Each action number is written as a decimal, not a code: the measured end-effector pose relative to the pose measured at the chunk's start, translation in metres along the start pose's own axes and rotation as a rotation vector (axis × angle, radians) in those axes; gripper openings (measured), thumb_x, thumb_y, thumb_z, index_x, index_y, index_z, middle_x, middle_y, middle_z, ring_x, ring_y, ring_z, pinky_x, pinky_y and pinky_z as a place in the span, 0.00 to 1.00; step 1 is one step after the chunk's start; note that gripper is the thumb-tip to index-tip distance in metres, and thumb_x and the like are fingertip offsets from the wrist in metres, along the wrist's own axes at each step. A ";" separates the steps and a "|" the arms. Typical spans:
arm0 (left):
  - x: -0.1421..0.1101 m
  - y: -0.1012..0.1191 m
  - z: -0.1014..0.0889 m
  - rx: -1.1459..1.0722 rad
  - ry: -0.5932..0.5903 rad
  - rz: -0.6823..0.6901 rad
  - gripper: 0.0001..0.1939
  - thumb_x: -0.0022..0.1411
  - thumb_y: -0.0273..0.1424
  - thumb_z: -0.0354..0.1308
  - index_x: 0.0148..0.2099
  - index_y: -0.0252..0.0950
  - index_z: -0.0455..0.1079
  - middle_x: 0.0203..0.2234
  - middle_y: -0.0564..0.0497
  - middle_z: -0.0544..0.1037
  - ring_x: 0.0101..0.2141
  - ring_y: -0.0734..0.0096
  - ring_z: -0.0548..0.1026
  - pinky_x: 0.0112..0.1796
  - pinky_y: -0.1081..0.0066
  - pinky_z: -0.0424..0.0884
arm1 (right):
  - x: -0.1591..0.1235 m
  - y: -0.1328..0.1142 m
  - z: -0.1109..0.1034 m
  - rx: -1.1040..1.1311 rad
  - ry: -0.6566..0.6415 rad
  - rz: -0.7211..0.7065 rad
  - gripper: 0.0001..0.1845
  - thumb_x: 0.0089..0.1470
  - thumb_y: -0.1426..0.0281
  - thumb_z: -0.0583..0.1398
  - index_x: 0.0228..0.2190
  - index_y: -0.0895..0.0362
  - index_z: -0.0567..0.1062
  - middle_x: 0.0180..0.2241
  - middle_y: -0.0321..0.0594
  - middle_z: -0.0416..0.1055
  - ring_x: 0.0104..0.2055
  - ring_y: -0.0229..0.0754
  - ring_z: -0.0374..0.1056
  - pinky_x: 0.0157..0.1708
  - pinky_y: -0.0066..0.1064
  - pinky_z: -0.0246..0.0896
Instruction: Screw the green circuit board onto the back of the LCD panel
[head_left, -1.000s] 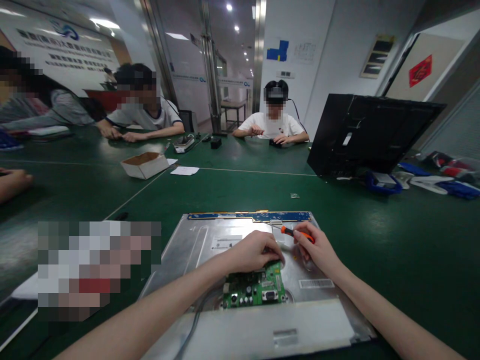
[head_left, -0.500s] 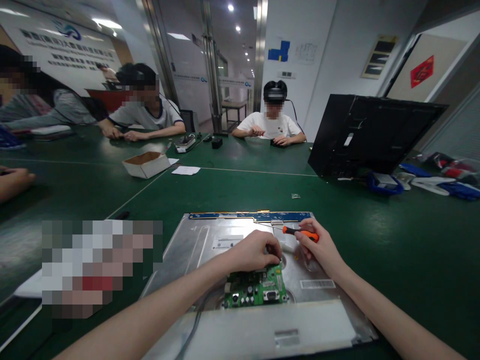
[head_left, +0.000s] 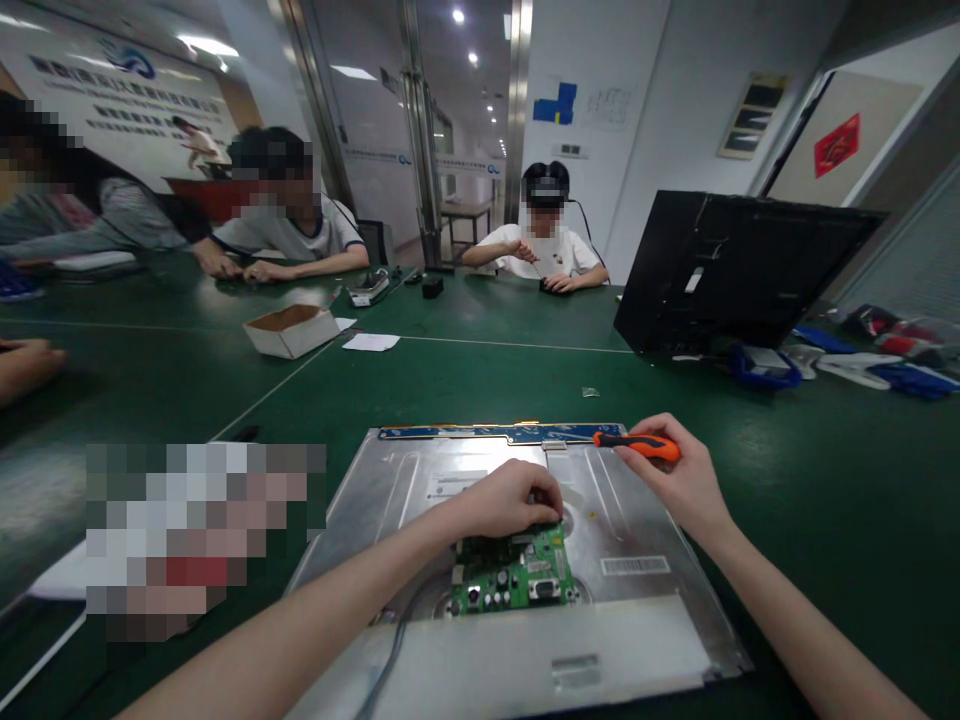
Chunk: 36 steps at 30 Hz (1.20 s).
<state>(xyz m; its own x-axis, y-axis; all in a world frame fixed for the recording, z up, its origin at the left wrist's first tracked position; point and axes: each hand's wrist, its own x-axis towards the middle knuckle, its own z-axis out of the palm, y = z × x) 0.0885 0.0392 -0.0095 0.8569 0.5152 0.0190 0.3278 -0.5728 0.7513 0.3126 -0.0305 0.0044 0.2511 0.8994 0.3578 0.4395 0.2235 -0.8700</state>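
Note:
My right hand (head_left: 686,475) grips an orange and black screwdriver (head_left: 652,447) above the far right corner of a silver metal panel (head_left: 637,620). The handle lies nearly level and its tip side points left, over the blue circuit strip (head_left: 450,433) along the panel's far edge. My left hand (head_left: 517,498) is closed at the far edge of a green circuit board (head_left: 517,580), fingertips pressed together near its far right corner. What those fingers pinch is hidden. The board sits on the panel's middle, and a grey cable (head_left: 394,650) runs beside it toward me.
On the green table (head_left: 480,380) stand a black monitor (head_left: 727,270) at the right and an open white box (head_left: 292,332) at the left. Blue and white gloves (head_left: 900,372) lie far right. Several people sit around the table; one opposite (head_left: 547,240) works with both hands.
My right hand has moved right and slightly up with the screwdriver, away from the panel's middle. My left hand has stayed at the circuit board.

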 end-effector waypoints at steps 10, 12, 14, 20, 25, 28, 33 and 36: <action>0.000 -0.002 0.001 -0.043 0.020 0.019 0.03 0.55 0.23 0.65 0.34 0.32 0.78 0.29 0.51 0.80 0.31 0.70 0.76 0.34 0.77 0.67 | 0.006 -0.046 0.013 -0.199 0.012 -0.378 0.10 0.57 0.61 0.60 0.39 0.53 0.71 0.32 0.38 0.71 0.30 0.41 0.69 0.28 0.31 0.66; -0.001 -0.002 0.001 -0.039 0.019 0.027 0.03 0.56 0.23 0.65 0.35 0.33 0.78 0.29 0.51 0.80 0.31 0.70 0.76 0.34 0.76 0.67 | 0.011 -0.052 0.016 -0.197 -0.064 -0.363 0.15 0.57 0.61 0.59 0.45 0.53 0.67 0.30 0.36 0.71 0.27 0.40 0.69 0.26 0.30 0.66; -0.001 -0.002 0.001 -0.035 0.017 0.042 0.03 0.56 0.23 0.64 0.35 0.33 0.79 0.29 0.51 0.80 0.32 0.70 0.76 0.35 0.76 0.67 | 0.015 -0.060 0.016 -0.219 -0.115 -0.401 0.19 0.57 0.61 0.60 0.48 0.52 0.63 0.28 0.34 0.70 0.25 0.39 0.68 0.24 0.28 0.64; -0.001 -0.004 -0.001 -0.017 -0.013 0.078 0.07 0.56 0.20 0.62 0.36 0.34 0.79 0.31 0.51 0.80 0.33 0.70 0.76 0.37 0.75 0.68 | 0.020 -0.082 0.010 -0.329 -0.299 -0.548 0.14 0.56 0.64 0.60 0.43 0.51 0.63 0.29 0.33 0.70 0.22 0.34 0.65 0.21 0.25 0.59; 0.000 -0.008 0.001 -0.042 -0.006 0.057 0.09 0.55 0.17 0.60 0.35 0.34 0.78 0.30 0.52 0.80 0.34 0.70 0.76 0.38 0.75 0.68 | 0.018 -0.081 0.013 -0.328 -0.425 -0.596 0.16 0.55 0.67 0.61 0.42 0.51 0.61 0.29 0.32 0.69 0.22 0.33 0.64 0.22 0.24 0.57; 0.001 -0.009 0.002 -0.056 0.000 0.047 0.10 0.53 0.17 0.60 0.35 0.33 0.77 0.29 0.53 0.80 0.33 0.70 0.76 0.37 0.75 0.68 | 0.020 -0.078 0.014 -0.320 -0.491 -0.569 0.16 0.55 0.69 0.61 0.42 0.51 0.60 0.28 0.31 0.68 0.23 0.34 0.64 0.23 0.25 0.57; 0.000 -0.005 0.000 -0.025 -0.020 0.044 0.08 0.55 0.18 0.60 0.34 0.33 0.78 0.31 0.51 0.79 0.33 0.70 0.76 0.36 0.74 0.68 | 0.025 -0.077 0.012 -0.334 -0.535 -0.562 0.16 0.54 0.70 0.61 0.41 0.51 0.60 0.28 0.30 0.68 0.23 0.33 0.62 0.23 0.24 0.56; 0.000 -0.003 -0.002 -0.024 -0.026 0.047 0.06 0.55 0.20 0.61 0.34 0.33 0.78 0.31 0.50 0.79 0.33 0.68 0.76 0.36 0.74 0.69 | 0.027 -0.076 0.012 -0.354 -0.533 -0.554 0.15 0.56 0.69 0.60 0.41 0.51 0.60 0.28 0.30 0.68 0.22 0.33 0.62 0.23 0.25 0.56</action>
<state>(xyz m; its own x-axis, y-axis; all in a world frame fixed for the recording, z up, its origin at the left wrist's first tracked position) 0.0866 0.0421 -0.0111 0.8812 0.4712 0.0379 0.2773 -0.5802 0.7658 0.2758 -0.0191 0.0761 -0.4817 0.7715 0.4156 0.6459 0.6331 -0.4266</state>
